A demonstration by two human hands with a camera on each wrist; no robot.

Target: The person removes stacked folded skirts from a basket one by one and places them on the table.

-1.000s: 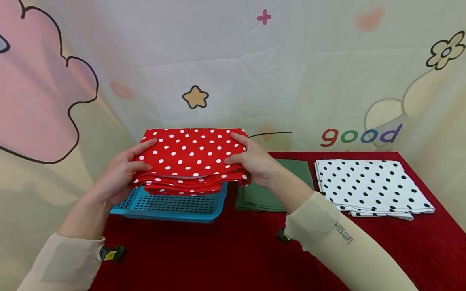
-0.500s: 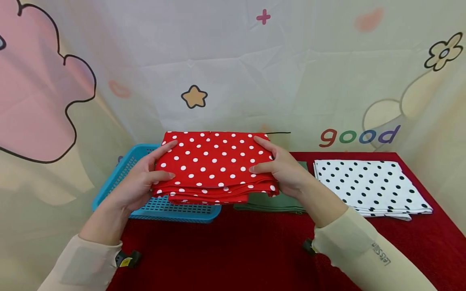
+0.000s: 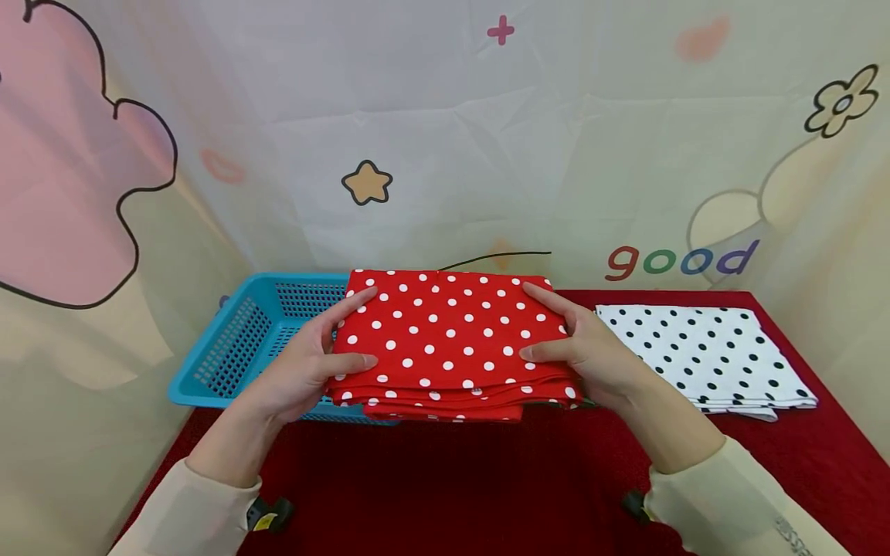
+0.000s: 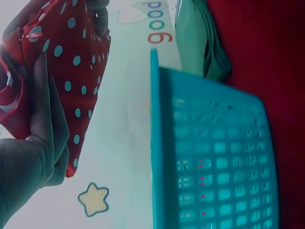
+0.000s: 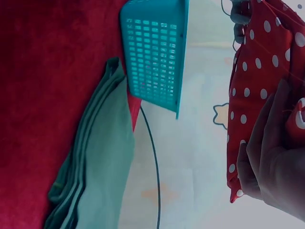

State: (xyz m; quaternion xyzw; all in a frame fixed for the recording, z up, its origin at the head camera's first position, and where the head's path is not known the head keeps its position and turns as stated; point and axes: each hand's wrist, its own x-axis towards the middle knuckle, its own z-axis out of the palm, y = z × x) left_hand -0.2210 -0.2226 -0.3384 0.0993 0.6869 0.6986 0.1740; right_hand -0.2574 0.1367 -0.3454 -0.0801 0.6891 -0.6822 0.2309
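Note:
A folded red cloth with white dots (image 3: 445,332) is held up in the air between both hands. My left hand (image 3: 306,371) grips its left end, thumb and index finger on top and the other fingers underneath, as the left wrist view shows. At the right end my right hand (image 3: 591,347) holds it the same way, its lower fingers (image 5: 259,143) spread under the fabric. Folded layers hang at the near edge. In the right wrist view a folded green cloth (image 5: 105,167) lies on the table below; the red cloth hides nearly all of it in the head view.
A blue plastic basket (image 3: 239,340) with slotted walls stands at the left of the red-covered table (image 3: 445,486). To the right lies a folded white cloth with black dots (image 3: 702,359). A printed curtain (image 3: 445,154) hangs close behind the table.
Both hands have carried the red dotted cloth to the right and somewhat lower and nearer, from over the basket toward the green cloth. More of the basket shows now.

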